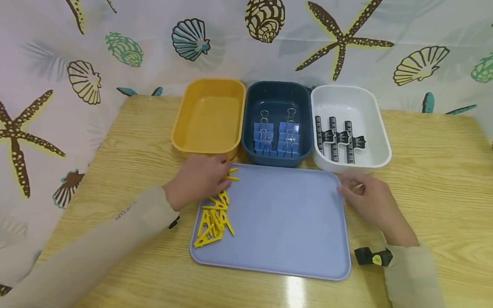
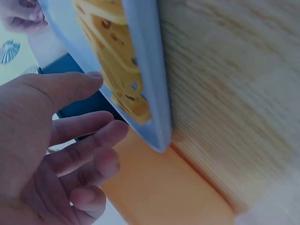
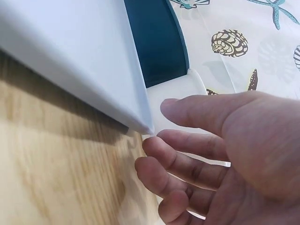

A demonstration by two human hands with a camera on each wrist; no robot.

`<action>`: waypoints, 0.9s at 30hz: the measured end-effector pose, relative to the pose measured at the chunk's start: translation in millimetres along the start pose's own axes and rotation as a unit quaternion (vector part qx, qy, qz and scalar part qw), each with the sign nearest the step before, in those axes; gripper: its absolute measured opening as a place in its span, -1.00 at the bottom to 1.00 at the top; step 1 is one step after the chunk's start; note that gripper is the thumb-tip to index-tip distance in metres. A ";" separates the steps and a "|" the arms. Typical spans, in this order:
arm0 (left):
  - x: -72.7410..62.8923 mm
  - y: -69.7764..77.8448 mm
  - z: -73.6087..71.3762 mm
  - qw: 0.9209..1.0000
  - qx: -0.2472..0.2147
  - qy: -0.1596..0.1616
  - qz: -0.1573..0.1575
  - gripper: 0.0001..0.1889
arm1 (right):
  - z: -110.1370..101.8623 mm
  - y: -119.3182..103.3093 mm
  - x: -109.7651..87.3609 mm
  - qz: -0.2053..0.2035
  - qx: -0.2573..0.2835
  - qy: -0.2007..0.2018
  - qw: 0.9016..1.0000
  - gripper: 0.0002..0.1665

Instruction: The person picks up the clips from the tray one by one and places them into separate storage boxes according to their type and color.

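Note:
A pale blue-grey tray point(image 1: 284, 223) lies on the table, with a pile of yellow clothespins point(image 1: 211, 230) along its left side. My left hand point(image 1: 199, 177) is over the tray's back left corner, its fingertips close to the rearmost clothespins. In the left wrist view the thumb and loosely bent fingers stand apart with nothing between them, beside the tray rim point(image 2: 149, 70). At the back right corner is my right hand point(image 1: 368, 198), fingers loosely curved. The right wrist view shows its fingertips right by the tray corner point(image 3: 140, 117), gripping nothing.
Behind the tray stand three bins side by side. The yellow bin point(image 1: 214, 118) shows a bare floor. Blue binder clips point(image 1: 288, 140) sit in the dark blue bin point(image 1: 278, 96), and three black clips with ruler-like markings point(image 1: 350, 142) in the white bin point(image 1: 353, 102). A shell-print cloth point(image 1: 231, 9) hangs behind.

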State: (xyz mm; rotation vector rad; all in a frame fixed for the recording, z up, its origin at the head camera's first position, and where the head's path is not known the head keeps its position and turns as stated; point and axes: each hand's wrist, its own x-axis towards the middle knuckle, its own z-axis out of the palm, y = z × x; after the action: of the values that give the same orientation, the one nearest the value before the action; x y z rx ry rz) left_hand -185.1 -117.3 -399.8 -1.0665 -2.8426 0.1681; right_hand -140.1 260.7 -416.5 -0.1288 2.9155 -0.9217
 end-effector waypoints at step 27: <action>21.9 14.7 1.0 0.998 0.003 -0.055 0.022 -0.73 | 1.1 -0.4 4.7 0.014 0.003 -0.062 0.998 -0.55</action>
State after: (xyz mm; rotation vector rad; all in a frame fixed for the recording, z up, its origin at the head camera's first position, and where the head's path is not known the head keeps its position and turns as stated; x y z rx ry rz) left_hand -192.1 -91.9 -401.5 -1.1532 -2.9145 0.2476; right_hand -144.6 259.3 -417.4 -0.1406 2.7942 -0.8837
